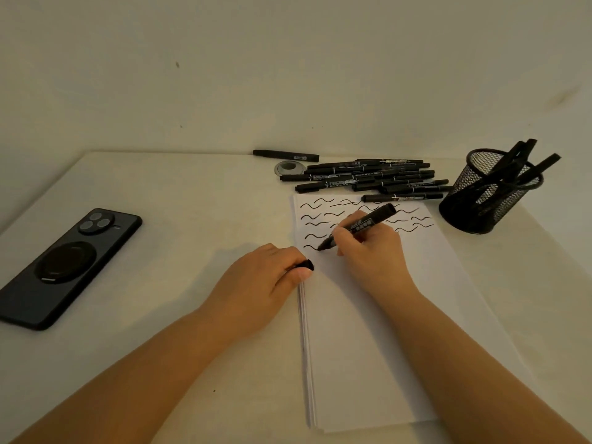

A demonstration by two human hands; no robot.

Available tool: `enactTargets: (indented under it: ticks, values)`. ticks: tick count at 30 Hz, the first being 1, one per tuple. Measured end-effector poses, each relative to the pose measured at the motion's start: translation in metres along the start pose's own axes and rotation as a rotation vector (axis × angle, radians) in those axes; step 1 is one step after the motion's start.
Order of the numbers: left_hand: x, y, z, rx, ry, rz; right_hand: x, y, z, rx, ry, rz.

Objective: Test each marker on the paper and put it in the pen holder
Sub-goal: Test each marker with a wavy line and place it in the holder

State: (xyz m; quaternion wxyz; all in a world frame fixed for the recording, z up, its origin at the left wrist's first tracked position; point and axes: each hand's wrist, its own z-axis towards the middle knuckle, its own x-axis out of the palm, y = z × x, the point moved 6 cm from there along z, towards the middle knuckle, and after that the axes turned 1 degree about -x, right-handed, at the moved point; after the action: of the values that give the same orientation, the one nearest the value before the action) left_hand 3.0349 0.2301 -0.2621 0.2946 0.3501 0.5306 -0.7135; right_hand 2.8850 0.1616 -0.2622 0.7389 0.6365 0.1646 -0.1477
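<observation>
The right hand [368, 248] has its fingers curled round a black marker [358, 227] in a writing grip, thumb and forefinger pinching the barrel low down, so that the marker slants up and away from the hand with its back end over the upper part of the paper [368, 331] and its tip touching the sheet just left of the knuckles, at the end of a wavy stroke. The paper, a thin stack of white sheets, bears rows of short black wavy lines [315, 216] across its top; the hand covers some of the middle ones. The left hand [262, 283] rests at the paper's left edge, fingers curled round a small black cap [307, 265] whose end sticks out between thumb and forefinger, just below and left of the marker's tip, close to it but not touching. Beyond the paper's top edge lies a heap of black markers [368, 177], the nearest one overlapping the top right corner of the sheet, and a single marker [285, 155] lies apart, farther back from the heap. A small round metal fitting [290, 167] sits in the table [192, 203] just left of the heap. To the right of the paper's upper corner stands a black mesh pen holder [490, 193] with several markers leaning in it. Well to the left of the paper a dark phone [69, 267] lies face down on the table.
</observation>
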Motion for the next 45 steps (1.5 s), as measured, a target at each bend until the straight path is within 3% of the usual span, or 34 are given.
enactTargets:
  ticks: [3, 6, 12, 16, 30, 45]
  values:
    - [0.0, 0.003, 0.0, -0.023, -0.025, -0.05, -0.014, -0.006, 0.002, 0.066, -0.123, 0.041]
    - [-0.001, 0.008, 0.0, -0.091, -0.074, -0.175, -0.022, -0.009, 0.002, 0.134, -0.149, 0.284]
    - [-0.002, 0.008, 0.0, -0.147, -0.069, -0.264, -0.006, 0.004, -0.005, 0.117, 0.126, 0.635]
    - [-0.001, 0.008, 0.0, -0.158, -0.057, -0.283, 0.003, 0.008, -0.009, 0.088, 0.221, 0.608]
    - [-0.005, 0.007, -0.001, -0.155, -0.12, -0.299, 0.011, 0.018, -0.016, -0.028, 0.276, 0.455]
    - [-0.018, -0.005, -0.007, -0.086, -0.232, -0.168, 0.021, 0.021, -0.028, -0.056, 0.318, 0.56]
